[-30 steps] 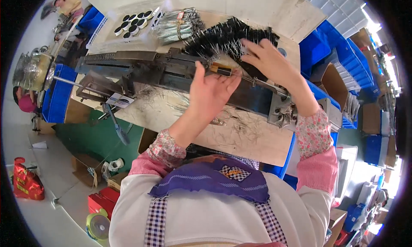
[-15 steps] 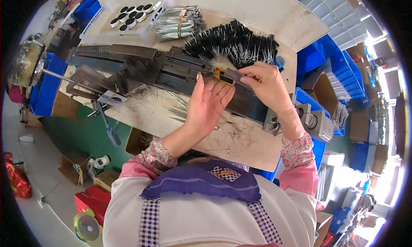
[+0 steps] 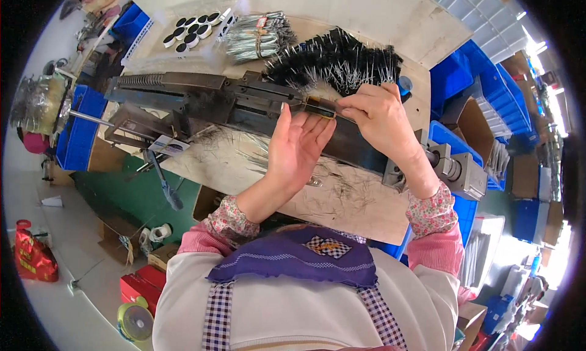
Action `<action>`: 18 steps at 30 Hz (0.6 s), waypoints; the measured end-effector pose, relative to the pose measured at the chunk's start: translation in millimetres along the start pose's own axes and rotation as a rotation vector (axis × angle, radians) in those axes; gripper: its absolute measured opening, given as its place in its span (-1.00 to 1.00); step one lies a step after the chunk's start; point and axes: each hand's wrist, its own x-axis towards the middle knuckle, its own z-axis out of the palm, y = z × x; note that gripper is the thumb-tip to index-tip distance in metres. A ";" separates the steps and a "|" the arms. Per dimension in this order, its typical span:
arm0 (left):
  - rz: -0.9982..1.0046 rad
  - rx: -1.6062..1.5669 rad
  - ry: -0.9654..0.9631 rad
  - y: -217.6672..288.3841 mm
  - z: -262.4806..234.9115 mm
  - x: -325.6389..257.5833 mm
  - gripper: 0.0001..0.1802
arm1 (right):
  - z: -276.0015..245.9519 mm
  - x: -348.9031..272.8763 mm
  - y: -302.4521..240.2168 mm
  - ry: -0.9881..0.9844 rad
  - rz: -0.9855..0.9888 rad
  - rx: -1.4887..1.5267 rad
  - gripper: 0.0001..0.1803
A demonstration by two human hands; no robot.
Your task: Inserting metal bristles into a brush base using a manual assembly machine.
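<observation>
Black metal is making up the long machine (image 3: 201,101) that is lying across the wooden bench (image 3: 360,204). Going to the right, the left hand (image 3: 297,146) is resting flat and open against the machine, fingers stretched, holding nothing. Just beside its fingertips a small brass-coloured part (image 3: 320,105) is sitting on the machine. The right hand (image 3: 378,116) is pinching at this part with curled fingers. Behind the hands, a heap of black bristle brushes (image 3: 336,61) is lying on the bench.
</observation>
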 end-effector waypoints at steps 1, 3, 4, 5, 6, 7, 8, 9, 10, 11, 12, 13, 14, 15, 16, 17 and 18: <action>-0.008 0.009 -0.004 0.1 1.9 0.0 -0.32 | -1.2 -1.2 0.0 0.004 -0.011 -0.013 -0.91; 0.025 -0.009 0.054 0.0 6.4 -0.8 -0.31 | -2.6 0.9 0.1 0.027 -0.025 -0.010 -0.91; 0.022 -0.003 0.051 -0.1 6.3 -1.8 -0.31 | -2.8 1.9 -0.2 0.039 -0.047 -0.009 -0.91; 0.018 -0.043 0.053 0.2 4.0 -2.0 -0.30 | 1.6 2.4 -5.2 0.043 -0.051 -0.006 -0.91; 0.010 -0.088 0.054 -1.0 3.6 -2.2 -0.30 | 7.2 -0.1 -15.2 0.074 -0.131 -0.025 -0.91; 0.013 -0.090 0.053 -1.5 4.5 -0.6 -0.30 | 11.9 -0.3 -21.7 0.104 -0.214 -0.044 -0.91; 0.024 -0.097 0.038 -1.2 5.5 0.3 -0.29 | 14.7 3.7 -22.5 0.035 -0.147 -0.066 -0.90; 0.036 -0.105 0.024 -0.4 6.2 0.2 -0.28 | 14.7 7.5 -18.0 0.032 -0.149 -0.068 -0.90; 0.038 -0.109 0.023 1.5 6.1 -1.6 -0.28 | 13.0 11.6 -9.9 0.051 -0.069 0.030 -0.89; 0.042 -0.068 0.006 1.4 6.1 -4.0 -0.28 | 10.8 14.3 -0.3 0.064 0.008 0.128 -0.88; 0.046 -0.027 -0.010 1.1 5.9 -6.0 -0.28 | 11.0 16.5 8.0 0.031 0.065 0.168 -0.86; 0.051 -0.035 -0.009 0.8 5.6 -7.1 -0.28 | 12.7 14.7 9.5 0.023 0.060 0.165 -0.86; 0.041 -0.024 0.002 2.9 4.6 -6.5 -0.28 | 15.6 14.9 10.5 -0.020 0.064 0.179 -0.86; 0.029 -0.012 0.012 4.3 4.1 -5.6 -0.28 | 16.6 15.3 10.6 -0.061 0.068 0.192 -0.86; 0.032 -0.013 0.011 4.8 3.8 -4.5 -0.28 | 12.6 15.9 8.6 -0.090 0.079 0.180 -0.86; 0.028 -0.009 0.011 5.9 2.5 -4.6 -0.27 | 10.6 16.3 6.1 -0.090 0.076 0.183 -0.86; 0.022 -0.004 0.010 6.4 2.0 -4.9 -0.26 | 9.0 16.4 4.2 -0.089 0.038 0.130 -0.86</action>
